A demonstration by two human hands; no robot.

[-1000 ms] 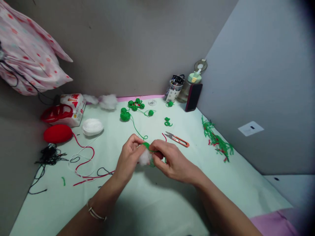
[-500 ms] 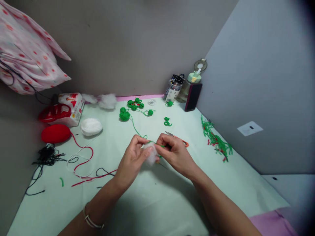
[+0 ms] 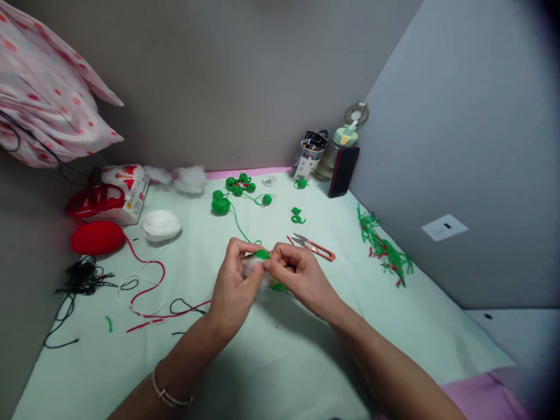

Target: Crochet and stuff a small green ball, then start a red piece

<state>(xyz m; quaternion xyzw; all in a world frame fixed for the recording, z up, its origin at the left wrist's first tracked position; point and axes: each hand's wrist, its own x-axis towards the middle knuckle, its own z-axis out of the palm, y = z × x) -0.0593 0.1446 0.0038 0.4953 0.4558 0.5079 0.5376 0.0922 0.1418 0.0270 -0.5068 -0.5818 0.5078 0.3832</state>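
Observation:
My left hand (image 3: 231, 286), a bangle on its wrist, is closed around a small green crochet piece (image 3: 261, 254) with white stuffing (image 3: 252, 266) showing beneath it. My right hand (image 3: 301, 274) pinches at the right edge of that piece, its fingertips touching those of the left. What exactly lies between the right fingertips is hidden. A green bit with some yellow (image 3: 277, 286) shows below the right fingers. Green yarn (image 3: 238, 224) runs from near the hands back to a green yarn ball (image 3: 220, 204). Thread snips (image 3: 319, 249) lie just beyond the right hand.
On the left are a red yarn ball (image 3: 98, 238), a white yarn ball (image 3: 161, 225), black yarn (image 3: 83, 275) and a box (image 3: 131, 192). More stuffing (image 3: 189, 179) sits by the wall. A pen cup (image 3: 306, 160), bottle and phone (image 3: 344, 171) stand back right, near green scraps (image 3: 385, 248).
The green piece has been turned and drawn left, with more green on top and less stuffing showing. My right hand has shifted slightly left, leaving the snips in fuller view.

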